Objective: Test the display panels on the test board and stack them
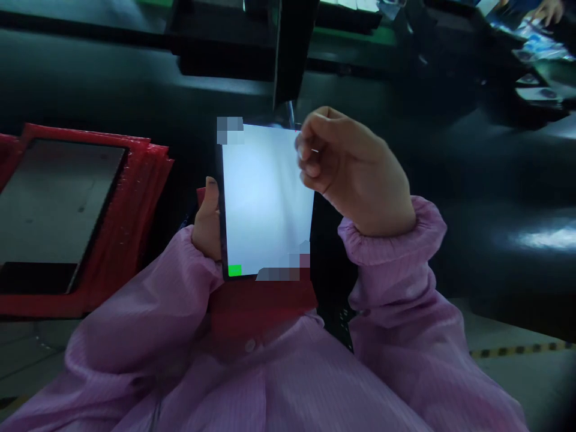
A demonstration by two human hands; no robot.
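Observation:
A lit screen panel, glowing white with a green square in its lower left corner, is tilted up in front of my body. My left hand grips its left edge, thumb in view and the other fingers hidden behind it. Curled fingers of my right hand hover over the panel's upper right edge; whether they pinch something small is unclear. Below the panel a red sheet or bag lies against my lap. A thin clear strip or cable shows at the panel's top edge.
To the left, a dark-bordered panel lies on a stack of red plastic bags. A dark upright post rises beyond my hands. Black trays line the back. Another person's hand is at the far right.

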